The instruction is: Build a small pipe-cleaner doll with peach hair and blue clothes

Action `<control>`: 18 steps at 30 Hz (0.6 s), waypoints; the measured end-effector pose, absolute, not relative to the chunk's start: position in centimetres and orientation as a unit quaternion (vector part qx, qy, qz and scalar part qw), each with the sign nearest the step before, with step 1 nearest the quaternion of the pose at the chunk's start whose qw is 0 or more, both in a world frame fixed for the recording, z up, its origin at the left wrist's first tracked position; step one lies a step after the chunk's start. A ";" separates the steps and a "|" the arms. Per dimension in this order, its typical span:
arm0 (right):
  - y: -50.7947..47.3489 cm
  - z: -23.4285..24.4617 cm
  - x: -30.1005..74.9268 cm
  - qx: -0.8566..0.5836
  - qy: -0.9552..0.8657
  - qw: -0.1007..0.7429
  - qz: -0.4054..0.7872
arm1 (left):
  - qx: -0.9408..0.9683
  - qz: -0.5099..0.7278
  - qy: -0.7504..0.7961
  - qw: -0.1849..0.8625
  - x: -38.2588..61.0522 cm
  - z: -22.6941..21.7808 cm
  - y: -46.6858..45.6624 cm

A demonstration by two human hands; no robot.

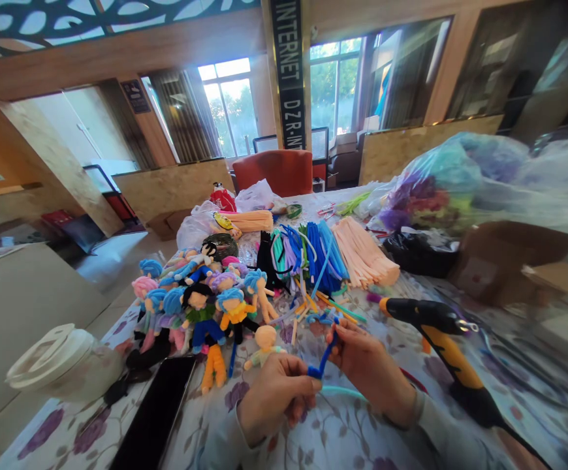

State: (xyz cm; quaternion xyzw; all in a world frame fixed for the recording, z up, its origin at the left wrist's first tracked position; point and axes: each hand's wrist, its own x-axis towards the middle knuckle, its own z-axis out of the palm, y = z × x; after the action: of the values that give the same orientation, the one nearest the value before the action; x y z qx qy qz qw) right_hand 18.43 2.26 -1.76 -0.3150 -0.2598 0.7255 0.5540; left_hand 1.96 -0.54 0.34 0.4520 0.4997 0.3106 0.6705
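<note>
**Both hands pinched on one blue pipe cleaner, low centre of surface**

Nearest the camera, low centre: left hand and right hand, both over the floral-cloth surface.

Left to right:
- Far left edge: lidded cup lying tilted, white lid facing the camera.
- Just right of it: black phone flat on the surface.
- Behind the phone: pile of pipe-cleaner dolls, blue, pink and purple heads, touching one another. One bald doll lies apart, just beside the left hand.
- Left hand grip: fingers closed narrow on the lower bent end of the blue pipe cleaner.
- Right hand grip: fingertips pinched on the upper end of the same piece. It is held between the two hands, tilted, above the cloth.
- A teal pipe cleaner is seen on the cloth under the hands.
- Behind the hands: cut scraps, then bundles of pipe cleaners in black, blue, purple and peach.
- Right of the right hand: glue gun, black and orange, near but not touched.
- Far right: cardboard box and plastic bags with coloured stock inside.
</note>
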 end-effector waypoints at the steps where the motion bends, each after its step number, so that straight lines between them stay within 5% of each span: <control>1: 2.4 -1.9 18.6 -0.321 -0.270 0.558 0.716 | 0.453 0.314 0.501 0.667 1.9 0.4 -0.6; 7: 2.9 -2.7 19.3 -0.368 -0.312 0.587 0.650 | 0.466 0.304 0.497 0.666 1.7 0.5 -0.5; 18: 2.4 -1.5 18.7 -0.313 -0.265 0.556 0.723 | 0.464 0.277 0.492 0.683 1.9 0.1 -0.3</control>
State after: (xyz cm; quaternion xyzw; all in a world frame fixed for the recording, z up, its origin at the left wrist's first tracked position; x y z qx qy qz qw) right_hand 18.74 2.44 -1.46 -0.3128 -0.2649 0.7235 0.5555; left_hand 1.93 -0.29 0.11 0.4635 0.4916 0.2773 0.6831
